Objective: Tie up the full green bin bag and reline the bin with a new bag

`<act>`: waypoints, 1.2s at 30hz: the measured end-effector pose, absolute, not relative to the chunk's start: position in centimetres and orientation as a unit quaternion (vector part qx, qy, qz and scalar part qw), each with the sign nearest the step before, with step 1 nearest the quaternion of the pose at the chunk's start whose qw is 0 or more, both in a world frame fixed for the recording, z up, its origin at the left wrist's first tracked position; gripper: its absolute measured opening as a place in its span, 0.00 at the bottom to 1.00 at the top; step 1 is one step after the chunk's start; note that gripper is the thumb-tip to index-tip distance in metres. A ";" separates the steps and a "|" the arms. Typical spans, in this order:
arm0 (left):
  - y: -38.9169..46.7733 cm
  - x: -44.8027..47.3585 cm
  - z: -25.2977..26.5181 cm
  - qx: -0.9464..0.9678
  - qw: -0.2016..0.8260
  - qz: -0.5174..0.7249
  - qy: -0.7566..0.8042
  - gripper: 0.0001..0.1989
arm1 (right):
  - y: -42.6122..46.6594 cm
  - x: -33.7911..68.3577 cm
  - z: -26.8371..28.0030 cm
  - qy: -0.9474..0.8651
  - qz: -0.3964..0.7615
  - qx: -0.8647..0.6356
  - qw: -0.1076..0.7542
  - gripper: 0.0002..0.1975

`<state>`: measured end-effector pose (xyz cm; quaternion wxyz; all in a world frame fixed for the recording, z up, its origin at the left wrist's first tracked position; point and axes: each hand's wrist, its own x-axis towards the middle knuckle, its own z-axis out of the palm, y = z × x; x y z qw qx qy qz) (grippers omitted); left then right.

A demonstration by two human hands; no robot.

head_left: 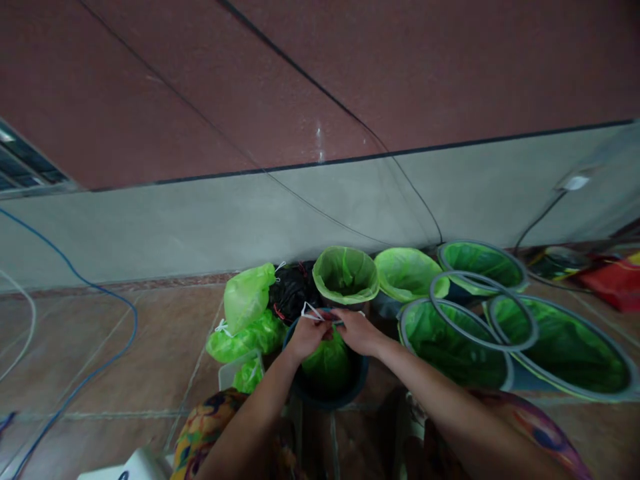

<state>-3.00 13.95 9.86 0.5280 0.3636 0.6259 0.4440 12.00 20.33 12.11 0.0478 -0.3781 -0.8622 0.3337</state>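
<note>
A green drawstring garbage bag (327, 368) sits inside a dark blue bin (326, 402) on the floor between my feet. My left hand (307, 338) is closed at the bag's gathered top, where a white drawstring loop (312, 312) sticks up past the fingers. Right beside it, my right hand (356, 329) is also closed on the top of the same bag, with a bit of white string near its knuckles. The fingertips of both hands meet over the bin and partly hide the bag's neck.
Tied green bags (249, 298) and a black bag (291, 291) lie to the left. Green-lined bins (345, 298) stand behind and to the right, with loose grey rings (436, 293) across some. A blue cable (134, 327) crosses the left floor; a wall rises behind.
</note>
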 end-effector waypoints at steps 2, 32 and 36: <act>13.9 -3.1 9.8 0.366 0.522 0.442 0.631 0.04 | 19.9 11.7 11.8 -0.860 0.327 -0.392 0.012 0.18; 13.4 -2.8 10.2 0.484 0.289 0.447 0.695 0.08 | 20.1 10.8 10.7 -0.688 0.587 -0.411 0.119 0.13; 13.6 -3.2 9.9 0.491 0.325 0.382 0.712 0.05 | 20.3 11.3 10.9 -0.749 0.513 -0.410 0.089 0.13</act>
